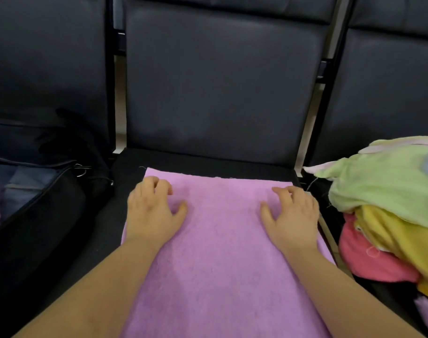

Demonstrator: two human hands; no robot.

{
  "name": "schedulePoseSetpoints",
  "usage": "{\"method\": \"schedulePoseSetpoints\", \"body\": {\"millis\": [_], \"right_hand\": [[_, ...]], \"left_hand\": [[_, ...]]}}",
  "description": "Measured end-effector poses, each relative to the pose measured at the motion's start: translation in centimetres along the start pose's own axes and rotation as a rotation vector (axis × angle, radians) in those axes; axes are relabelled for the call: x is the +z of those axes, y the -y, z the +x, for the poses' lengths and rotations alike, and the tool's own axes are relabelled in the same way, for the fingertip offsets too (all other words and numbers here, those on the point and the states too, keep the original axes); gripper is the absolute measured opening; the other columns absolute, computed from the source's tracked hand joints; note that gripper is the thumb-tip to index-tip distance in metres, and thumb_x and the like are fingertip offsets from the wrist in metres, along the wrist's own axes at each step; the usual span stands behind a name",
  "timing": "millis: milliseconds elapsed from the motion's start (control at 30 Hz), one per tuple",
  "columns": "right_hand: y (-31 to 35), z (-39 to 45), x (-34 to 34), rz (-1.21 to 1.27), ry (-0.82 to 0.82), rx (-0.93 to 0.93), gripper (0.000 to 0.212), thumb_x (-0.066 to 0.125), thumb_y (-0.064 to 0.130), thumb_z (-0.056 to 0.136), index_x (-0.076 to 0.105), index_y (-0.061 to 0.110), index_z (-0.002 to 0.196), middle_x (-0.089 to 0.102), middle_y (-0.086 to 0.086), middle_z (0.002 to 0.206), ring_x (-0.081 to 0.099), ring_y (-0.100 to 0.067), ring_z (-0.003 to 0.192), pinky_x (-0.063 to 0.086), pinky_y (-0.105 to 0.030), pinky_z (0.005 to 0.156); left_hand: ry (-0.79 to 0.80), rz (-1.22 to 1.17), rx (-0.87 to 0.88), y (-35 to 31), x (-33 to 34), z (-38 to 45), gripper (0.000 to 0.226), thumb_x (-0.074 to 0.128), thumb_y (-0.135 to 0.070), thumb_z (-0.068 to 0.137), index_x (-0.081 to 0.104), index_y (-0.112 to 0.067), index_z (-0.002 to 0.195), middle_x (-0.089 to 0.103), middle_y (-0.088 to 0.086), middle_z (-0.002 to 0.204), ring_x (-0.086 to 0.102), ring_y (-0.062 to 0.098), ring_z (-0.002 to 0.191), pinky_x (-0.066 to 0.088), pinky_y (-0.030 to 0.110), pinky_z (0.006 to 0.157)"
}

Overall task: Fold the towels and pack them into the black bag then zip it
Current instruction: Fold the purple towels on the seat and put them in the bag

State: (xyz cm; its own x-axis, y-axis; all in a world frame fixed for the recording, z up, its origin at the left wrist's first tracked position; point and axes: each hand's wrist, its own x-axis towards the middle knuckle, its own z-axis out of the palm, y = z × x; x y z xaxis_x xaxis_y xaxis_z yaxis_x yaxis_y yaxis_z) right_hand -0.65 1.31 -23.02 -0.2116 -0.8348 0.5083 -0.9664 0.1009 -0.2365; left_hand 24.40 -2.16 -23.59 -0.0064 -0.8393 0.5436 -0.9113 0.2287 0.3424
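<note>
Both hands lie palm down on the pink towel [222, 240], which is spread flat on the chair seat [208, 162]. The left hand [152, 213] presses near its left edge, fingers loosely bent; the right hand [293, 215] rests near the right edge, fingers spread. Left of the left hand sits the open black bag [37, 211]; right of the right hand is a heap of unfolded towels [388, 206]

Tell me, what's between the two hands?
Only pink towel. In the head view, the left hand and right hand rest flat on it near its far edge, with bare towel between them.
</note>
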Motion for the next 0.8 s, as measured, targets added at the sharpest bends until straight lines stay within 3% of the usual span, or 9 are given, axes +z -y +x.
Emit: {"method": "schedulePoseSetpoints", "body": {"millis": [67, 133, 200, 300, 400, 500, 600, 700, 800], "right_hand": [[0.1, 0.6, 0.1, 0.034, 0.015, 0.021, 0.039, 0.043, 0.042, 0.087, 0.066, 0.013, 0.098, 0.062, -0.008, 0.089, 0.060, -0.032, 0.080, 0.044, -0.036, 0.073], [0.3, 1.0, -0.3, 0.070, 0.197, 0.097, 0.032, 0.047, 0.044, 0.092, 0.060, 0.018, 0.105, 0.060, -0.001, 0.082, 0.060, -0.027, 0.080, 0.040, -0.031, 0.067], [-0.1, 1.1, -0.4, 0.064, 0.298, 0.077, 0.039, 0.048, 0.050, 0.091, 0.054, 0.022, 0.117, 0.059, 0.003, 0.083, 0.060, -0.024, 0.091, 0.041, -0.031, 0.075], [-0.3, 0.5, -1.7, 0.046, 0.468, 0.051, 0.069, 0.046, 0.064, 0.087, 0.036, 0.025, 0.142, 0.054, 0.002, 0.130, 0.047, -0.021, 0.123, 0.034, -0.035, 0.104], [-0.6, -0.7, -4.4, 0.110, 0.609, 0.068, 0.082, 0.052, 0.063, 0.085, 0.019, 0.027, 0.151, 0.043, 0.003, 0.143, 0.037, -0.020, 0.133, 0.027, -0.036, 0.112], [-1.2, -2.3, -7.6, 0.143, 0.808, 0.105, 0.089, 0.063, 0.048, 0.084, 0.010, 0.030, 0.153, 0.036, 0.002, 0.150, 0.036, -0.022, 0.137, 0.027, -0.034, 0.113], [-2.4, -4.7, -10.7, 0.097, 0.861, 0.169, 0.095, 0.067, 0.031, 0.081, 0.005, 0.023, 0.153, 0.029, -0.004, 0.153, 0.033, -0.020, 0.139, 0.031, -0.030, 0.110], [-3.8, -7.4, -13.0, 0.273, 0.848, 0.317, 0.094, 0.070, 0.017, 0.067, 0.025, 0.010, 0.148, 0.051, -0.008, 0.135, 0.058, -0.021, 0.113, 0.050, -0.028, 0.086], [-5.2, -9.5, -14.1, 0.352, 0.763, 0.378, 0.066, 0.070, 0.014, 0.055, 0.047, 0.009, 0.116, 0.064, -0.008, 0.092, 0.063, -0.018, 0.076, 0.055, -0.028, 0.062]], "left_hand": [[0.010, 0.078, -0.002, -0.1, 0.0, 0.8, 0.031, 0.069, -0.024, 0.081, 0.048, -0.012, 0.062, 0.050, 0.007, 0.068, 0.048, 0.029, 0.061, 0.035, 0.033, 0.061], [0.195, 0.125, -0.095, -0.5, -0.1, 1.1, 0.039, 0.049, -0.034, 0.095, 0.043, -0.016, 0.061, 0.049, 0.002, 0.069, 0.049, 0.025, 0.067, 0.032, 0.029, 0.061], [0.313, 0.159, -0.094, -0.4, -0.3, 0.9, 0.043, 0.036, -0.047, 0.098, 0.047, -0.018, 0.069, 0.051, -0.001, 0.077, 0.055, 0.023, 0.080, 0.033, 0.028, 0.064], [0.518, 0.142, -0.085, -1.3, -2.1, 0.7, 0.057, 0.034, -0.072, 0.086, 0.052, -0.018, 0.084, 0.056, 0.000, 0.094, 0.053, 0.021, 0.093, 0.041, 0.030, 0.078], [0.805, 0.155, -0.162, -2.7, -5.4, 0.3, 0.094, 0.030, -0.086, 0.073, 0.048, -0.014, 0.129, 0.047, 0.006, 0.135, 0.042, 0.025, 0.126, 0.035, 0.033, 0.102], [1.017, 0.070, -0.214, -4.6, -9.1, -1.2, 0.102, 0.036, -0.081, 0.079, 0.006, -0.019, 0.154, 0.009, 0.006, 0.160, 0.006, 0.023, 0.148, 0.011, 0.037, 0.117], [1.021, 0.203, -0.122, -4.4, -11.8, -3.8, 0.090, 0.047, -0.064, 0.087, 0.011, -0.014, 0.153, 0.013, 0.006, 0.159, 0.003, 0.023, 0.148, 0.012, 0.036, 0.117], [0.997, 0.281, -0.169, -3.6, -14.3, -5.9, 0.064, 0.059, -0.044, 0.085, 0.041, -0.013, 0.137, 0.039, 0.009, 0.143, 0.036, 0.027, 0.132, 0.036, 0.033, 0.103], [0.967, 0.326, -0.293, -3.0, -16.0, -7.6, 0.061, 0.064, -0.034, 0.083, 0.042, -0.010, 0.134, 0.040, 0.014, 0.137, 0.045, 0.027, 0.122, 0.042, 0.030, 0.094]]}}
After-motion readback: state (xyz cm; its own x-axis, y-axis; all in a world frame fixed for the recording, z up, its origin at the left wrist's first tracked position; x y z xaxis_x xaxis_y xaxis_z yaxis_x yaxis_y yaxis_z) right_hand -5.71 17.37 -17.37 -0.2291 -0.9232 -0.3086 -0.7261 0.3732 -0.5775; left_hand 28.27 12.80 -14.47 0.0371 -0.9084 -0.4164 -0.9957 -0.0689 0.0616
